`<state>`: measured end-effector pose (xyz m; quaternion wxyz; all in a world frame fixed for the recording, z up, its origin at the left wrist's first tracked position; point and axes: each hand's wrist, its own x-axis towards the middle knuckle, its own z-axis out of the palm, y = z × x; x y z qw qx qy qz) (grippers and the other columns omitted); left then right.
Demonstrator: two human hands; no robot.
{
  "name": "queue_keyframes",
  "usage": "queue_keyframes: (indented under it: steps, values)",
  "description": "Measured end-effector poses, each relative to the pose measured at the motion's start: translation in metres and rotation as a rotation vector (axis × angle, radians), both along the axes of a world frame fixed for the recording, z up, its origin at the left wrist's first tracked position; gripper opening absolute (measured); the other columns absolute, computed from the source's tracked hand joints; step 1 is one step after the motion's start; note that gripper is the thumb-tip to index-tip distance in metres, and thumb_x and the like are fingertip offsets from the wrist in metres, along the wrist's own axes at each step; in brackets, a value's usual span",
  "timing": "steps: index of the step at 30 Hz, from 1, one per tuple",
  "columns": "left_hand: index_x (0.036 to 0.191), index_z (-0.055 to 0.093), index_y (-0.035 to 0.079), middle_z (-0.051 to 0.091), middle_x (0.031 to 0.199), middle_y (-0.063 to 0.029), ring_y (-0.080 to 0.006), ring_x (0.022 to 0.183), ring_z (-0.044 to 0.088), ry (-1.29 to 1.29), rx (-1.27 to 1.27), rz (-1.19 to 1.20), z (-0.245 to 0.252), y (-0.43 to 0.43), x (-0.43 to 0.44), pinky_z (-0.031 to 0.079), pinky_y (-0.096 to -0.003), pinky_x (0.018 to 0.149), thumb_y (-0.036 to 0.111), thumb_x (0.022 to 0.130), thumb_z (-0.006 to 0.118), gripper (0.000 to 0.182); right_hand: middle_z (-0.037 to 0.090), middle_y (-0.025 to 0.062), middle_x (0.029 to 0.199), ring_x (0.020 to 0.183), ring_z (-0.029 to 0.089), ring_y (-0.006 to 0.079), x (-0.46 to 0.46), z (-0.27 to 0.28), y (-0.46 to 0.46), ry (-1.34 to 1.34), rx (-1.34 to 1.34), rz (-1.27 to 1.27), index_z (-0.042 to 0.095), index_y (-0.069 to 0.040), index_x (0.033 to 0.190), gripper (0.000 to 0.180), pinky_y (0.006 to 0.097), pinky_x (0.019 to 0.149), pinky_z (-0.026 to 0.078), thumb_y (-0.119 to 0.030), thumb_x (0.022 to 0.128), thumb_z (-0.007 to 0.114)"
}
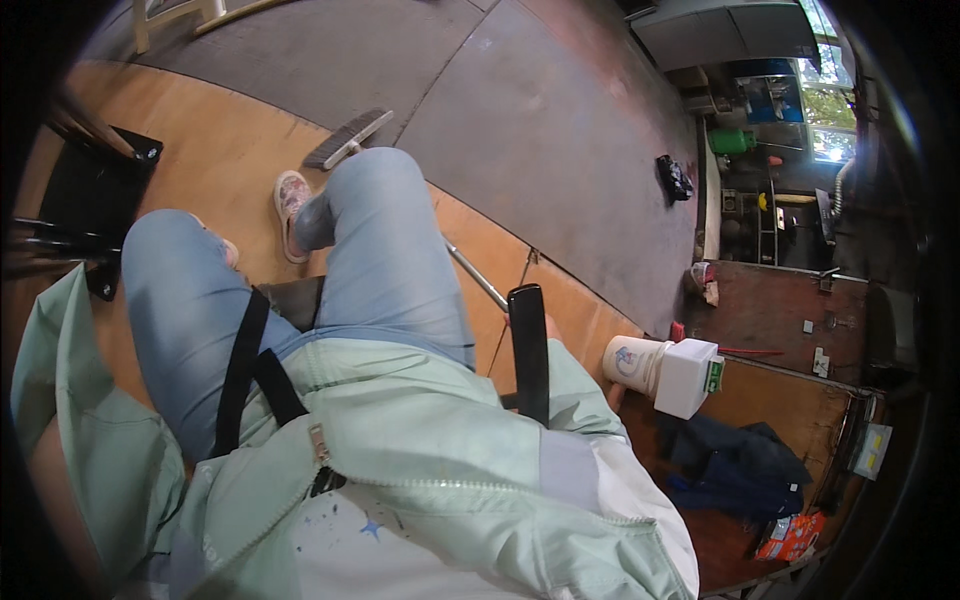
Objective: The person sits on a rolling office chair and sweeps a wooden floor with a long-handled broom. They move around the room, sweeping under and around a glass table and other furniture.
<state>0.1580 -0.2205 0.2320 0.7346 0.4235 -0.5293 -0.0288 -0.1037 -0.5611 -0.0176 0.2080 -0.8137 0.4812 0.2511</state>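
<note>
A broom lies slantwise beyond my legs, its grey bristled head (349,139) on the floor near my shoe. The metal broom handle (478,274) passes under my right thigh and rises towards a black chair armrest (529,352). Mostly hidden behind that armrest, my right hand (553,328) is closed around the handle's upper end. My left hand is out of view; only the raised green sleeve (56,352) and some bare skin show at the left edge. I am seated, my knees in blue jeans (379,225) bent before me.
A black metal base (97,199) with posts stands at left. The wooden floor strip (206,124) borders a grey floor (540,150). At right are a white bucket (634,365), a white box (682,379), dark clothing (739,461) and an orange package (791,538). A black bag (673,180) lies farther off.
</note>
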Motion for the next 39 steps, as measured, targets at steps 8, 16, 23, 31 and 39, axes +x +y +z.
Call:
queue_keyframes:
  steps: [8,16,23,31,39]
  values:
    - [0.094,0.060,-0.001,0.060,0.099,-0.0102,-0.0174,0.091,0.058,0.257,-0.020,0.474,0.000,0.140,0.046,0.045,-0.0300,0.084,0.019,0.088,0.053,0.022,0.060,0.0091,0.073,0.068,0.057,0.0164,0.009,-0.010,-0.017,-0.144,0.017,0.018,0.065,-0.001,0.082,0.025,0.0308,0.061,0.044,-0.024,0.076,0.068]
    - [0.091,0.059,0.001,0.059,0.075,-0.0027,-0.0086,0.073,0.056,0.671,0.779,0.799,-0.203,0.153,0.105,0.045,-0.0234,0.067,0.006,0.083,0.058,0.009,0.058,0.0062,0.064,0.046,0.051,0.0119,0.119,0.038,0.003,-0.309,0.360,-0.074,0.059,0.000,0.091,0.024,0.0276,0.041,0.040,-0.019,0.078,0.068]
    - [0.090,0.060,0.001,0.063,0.075,-0.0118,-0.0212,0.070,0.060,0.454,1.113,0.774,-0.227,0.140,0.109,0.046,-0.0302,0.064,0.018,0.082,0.062,0.019,0.055,0.0062,0.059,0.047,0.051,0.0148,0.131,0.028,0.009,-0.269,0.066,0.173,0.061,-0.001,0.088,0.030,0.0311,0.044,0.041,-0.028,0.078,0.068]
    - [0.089,0.060,0.000,0.062,0.073,-0.0077,-0.0142,0.068,0.058,0.670,1.059,0.723,-0.237,0.119,0.133,0.045,-0.0270,0.061,0.017,0.081,0.062,0.018,0.059,0.0206,0.075,0.071,0.056,0.0373,0.273,0.016,0.016,-0.435,-0.037,0.450,0.056,0.000,0.084,0.035,0.0423,0.064,0.045,-0.035,0.083,0.060]
    - [0.092,0.060,0.001,0.062,0.077,-0.0070,-0.0145,0.072,0.057,0.737,1.102,0.677,-0.238,0.115,0.136,0.045,-0.0280,0.065,0.015,0.080,0.064,0.018,0.061,0.0158,0.094,0.093,0.056,0.0343,0.369,0.009,-0.030,-0.063,-0.150,0.521,0.057,-0.006,0.092,0.038,0.0452,0.077,0.045,-0.042,0.086,0.049]
